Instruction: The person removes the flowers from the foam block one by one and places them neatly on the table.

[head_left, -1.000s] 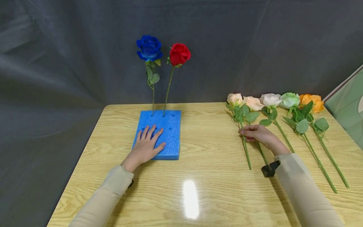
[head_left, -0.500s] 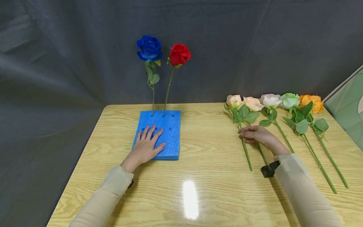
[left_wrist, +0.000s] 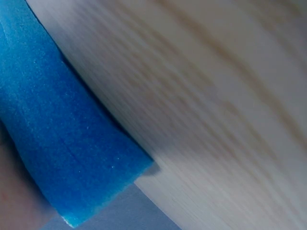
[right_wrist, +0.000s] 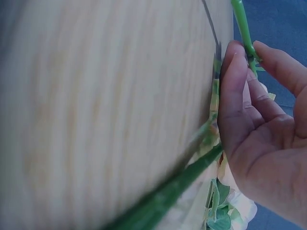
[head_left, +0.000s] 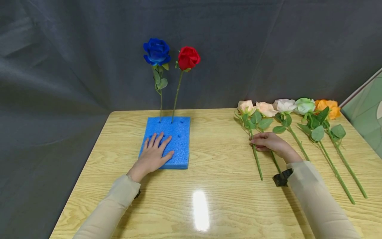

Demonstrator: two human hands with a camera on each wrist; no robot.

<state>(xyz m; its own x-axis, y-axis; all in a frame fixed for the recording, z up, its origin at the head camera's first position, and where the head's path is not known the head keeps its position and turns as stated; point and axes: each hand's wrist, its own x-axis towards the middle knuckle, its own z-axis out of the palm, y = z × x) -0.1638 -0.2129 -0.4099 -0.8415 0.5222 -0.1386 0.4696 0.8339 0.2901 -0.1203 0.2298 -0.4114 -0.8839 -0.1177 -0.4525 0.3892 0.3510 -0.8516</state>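
My left hand (head_left: 153, 155) lies flat with spread fingers on a blue foam block (head_left: 180, 149), whose side edge fills part of the left wrist view. A blue rose (head_left: 157, 52) and a red rose (head_left: 189, 58) stand upright in holes near the block's far edge. At the right, my right hand (head_left: 273, 142) pinches the green stem of a pale peach rose (head_left: 246, 107) between thumb and fingers. The right wrist view shows that stem (right_wrist: 243, 24) between the fingertips. Under this hand runs the stem of a second peach rose (head_left: 266, 109).
Farther right lie a whitish-pink rose (head_left: 285, 105), a green rose (head_left: 305, 106) and an orange rose (head_left: 328, 108), stems toward the near side. The wooden table (head_left: 223, 199) ends at a dark curtain (head_left: 226, 56) behind. Small holes dot the foam block.
The pinched peach rose has shifted slightly left, with its leaves and stem coming away from the neighbouring rose. The left hand stays put on the foam.
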